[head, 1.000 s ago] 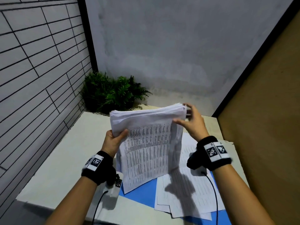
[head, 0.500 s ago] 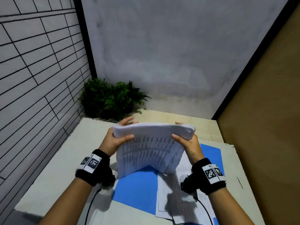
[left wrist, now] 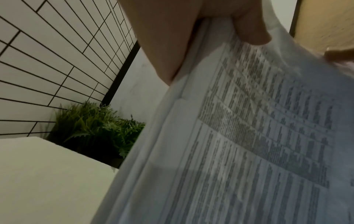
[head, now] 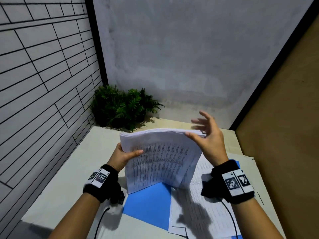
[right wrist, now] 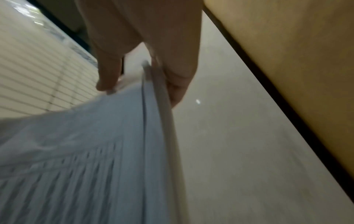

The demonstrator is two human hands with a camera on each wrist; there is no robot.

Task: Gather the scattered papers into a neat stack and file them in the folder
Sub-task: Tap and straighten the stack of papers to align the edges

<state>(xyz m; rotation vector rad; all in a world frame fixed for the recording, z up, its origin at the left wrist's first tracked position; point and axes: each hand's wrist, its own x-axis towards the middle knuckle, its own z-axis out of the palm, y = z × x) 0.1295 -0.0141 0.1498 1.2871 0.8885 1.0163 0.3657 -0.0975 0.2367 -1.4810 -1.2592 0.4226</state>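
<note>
Since before, right hand [head: 209,141] fingers have spread, thumb on one paper stack [head: 160,157]; left hand [head: 123,155] grips it; one blue folder [head: 148,202] at the bottom centre.

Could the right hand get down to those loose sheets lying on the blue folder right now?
Probably yes. The right hand only steadies the held stack with spread fingers, and the loose sheets lie uncovered just below it on the blue folder.

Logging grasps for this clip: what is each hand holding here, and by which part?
Left hand grips the paper stack at its upper left corner, thumb in front. Right hand touches the upper right corner, thumb in front, fingers spread open behind.
</note>
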